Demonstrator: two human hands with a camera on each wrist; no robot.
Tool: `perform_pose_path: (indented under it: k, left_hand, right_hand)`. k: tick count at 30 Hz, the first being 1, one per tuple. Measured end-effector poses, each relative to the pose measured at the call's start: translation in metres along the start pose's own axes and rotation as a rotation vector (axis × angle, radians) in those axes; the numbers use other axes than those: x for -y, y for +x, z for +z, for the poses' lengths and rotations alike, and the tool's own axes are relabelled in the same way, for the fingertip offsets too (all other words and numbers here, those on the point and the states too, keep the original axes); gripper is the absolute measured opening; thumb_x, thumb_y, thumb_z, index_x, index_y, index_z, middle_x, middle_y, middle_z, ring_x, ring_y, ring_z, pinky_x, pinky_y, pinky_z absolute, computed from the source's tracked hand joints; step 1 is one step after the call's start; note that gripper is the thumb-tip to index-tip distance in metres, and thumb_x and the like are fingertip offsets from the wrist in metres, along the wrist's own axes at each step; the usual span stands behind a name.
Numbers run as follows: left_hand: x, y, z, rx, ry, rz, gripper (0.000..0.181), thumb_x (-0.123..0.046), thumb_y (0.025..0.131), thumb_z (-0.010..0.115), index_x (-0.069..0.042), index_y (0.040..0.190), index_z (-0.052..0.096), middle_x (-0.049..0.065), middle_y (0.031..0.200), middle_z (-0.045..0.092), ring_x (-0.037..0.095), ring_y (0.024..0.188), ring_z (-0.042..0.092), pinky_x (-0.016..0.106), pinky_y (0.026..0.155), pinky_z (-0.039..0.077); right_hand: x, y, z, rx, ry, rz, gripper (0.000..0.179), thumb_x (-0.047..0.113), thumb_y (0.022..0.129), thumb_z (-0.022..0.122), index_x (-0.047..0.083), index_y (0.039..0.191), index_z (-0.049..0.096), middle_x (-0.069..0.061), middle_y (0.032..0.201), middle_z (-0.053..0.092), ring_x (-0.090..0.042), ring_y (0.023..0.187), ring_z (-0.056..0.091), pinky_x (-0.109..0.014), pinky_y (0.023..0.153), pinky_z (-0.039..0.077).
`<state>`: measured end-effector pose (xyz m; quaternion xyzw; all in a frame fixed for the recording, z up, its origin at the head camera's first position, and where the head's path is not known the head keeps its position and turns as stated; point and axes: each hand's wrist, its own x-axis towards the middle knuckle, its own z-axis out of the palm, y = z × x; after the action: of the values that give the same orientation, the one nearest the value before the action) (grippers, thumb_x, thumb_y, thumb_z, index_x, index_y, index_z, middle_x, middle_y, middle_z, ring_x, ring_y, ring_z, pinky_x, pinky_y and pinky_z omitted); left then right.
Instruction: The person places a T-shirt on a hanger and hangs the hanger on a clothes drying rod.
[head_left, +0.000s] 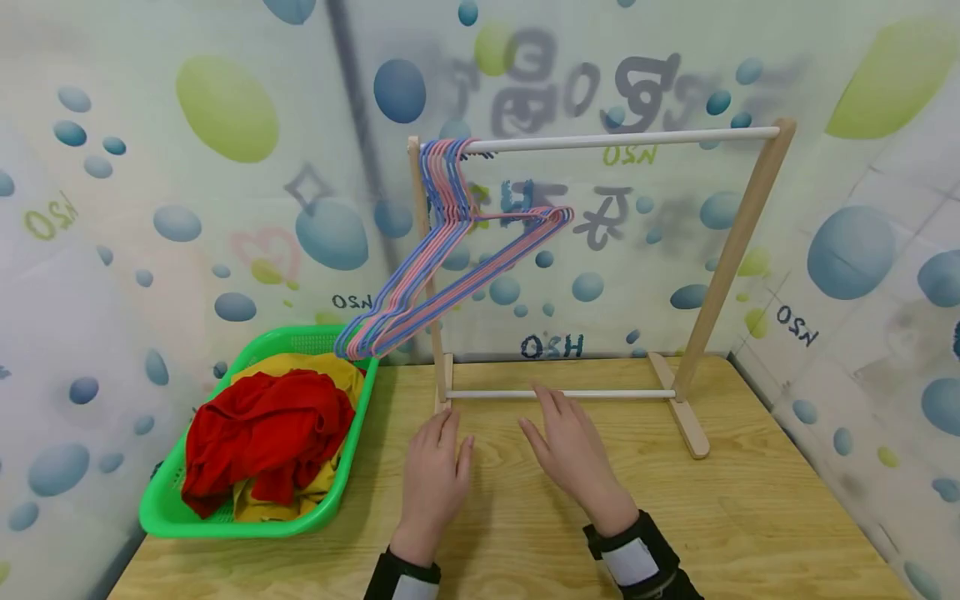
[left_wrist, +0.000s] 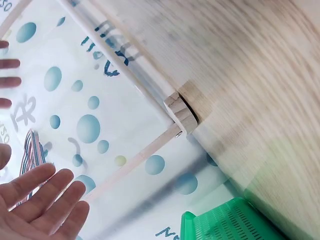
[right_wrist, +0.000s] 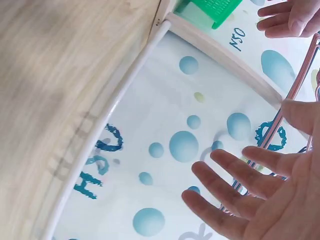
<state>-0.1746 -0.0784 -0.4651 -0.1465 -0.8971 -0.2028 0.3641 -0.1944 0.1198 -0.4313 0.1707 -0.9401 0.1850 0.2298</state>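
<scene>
Both hands hover over the table in front of a small clothes rack, and neither holds anything. My left hand (head_left: 437,479) is near the rack's left foot, its fingers fairly straight; the left wrist view shows its fingers (left_wrist: 45,202) spread. To its right, my right hand (head_left: 576,458) reaches toward the lower white bar (head_left: 600,394), fingers extended and thumb apart. Pink and blue hangers (head_left: 450,225) hang bunched at the left end of the top bar (head_left: 622,142). Left of the hands, a green basket (head_left: 345,467) holds a crumpled red cloth (head_left: 270,425) on top of yellow cloth (head_left: 330,371).
The rack's wooden right post (head_left: 731,258) stands on a foot (head_left: 682,417) at the right. Hanger ends overhang the basket's back right corner. A patterned curtain (head_left: 525,308) rises behind the wooden table (head_left: 750,508), with side walls left and right.
</scene>
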Motion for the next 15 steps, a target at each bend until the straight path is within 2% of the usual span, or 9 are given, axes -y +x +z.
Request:
perform_pose_path:
  k: [6, 10, 15]
  left_hand:
    - [0.002, 0.000, -0.003, -0.021, 0.026, -0.038, 0.028, -0.017, 0.087, 0.062, -0.001, 0.109, 0.066, 0.011, 0.099, 0.064, 0.027, 0.093, 0.061, 0.043, 0.080, 0.048]
    - [0.003, -0.004, -0.004, -0.009, 0.037, -0.073, 0.019, -0.014, 0.088, 0.060, -0.003, 0.102, 0.068, 0.008, 0.092, 0.063, 0.024, 0.086, 0.061, 0.040, 0.076, 0.048]
    - [0.006, -0.008, -0.005, -0.016, 0.039, -0.086, 0.014, -0.014, 0.088, 0.061, -0.004, 0.095, 0.068, 0.007, 0.088, 0.062, 0.024, 0.082, 0.060, 0.038, 0.071, 0.047]
  right_hand:
    - [0.009, 0.029, -0.002, -0.109, -0.002, -0.082, 0.049, 0.032, 0.093, 0.055, 0.003, 0.132, 0.052, -0.019, 0.110, 0.065, -0.034, 0.099, 0.063, -0.044, 0.082, 0.050]
    - [0.017, 0.051, -0.005, -0.193, 0.013, -0.115, 0.038, 0.029, 0.093, 0.055, 0.005, 0.123, 0.059, -0.014, 0.100, 0.068, -0.029, 0.087, 0.066, -0.039, 0.067, 0.053]
    - [0.026, 0.078, -0.010, -0.280, 0.064, -0.139, 0.028, 0.025, 0.094, 0.054, 0.008, 0.111, 0.067, -0.005, 0.085, 0.070, -0.020, 0.073, 0.065, -0.030, 0.054, 0.049]
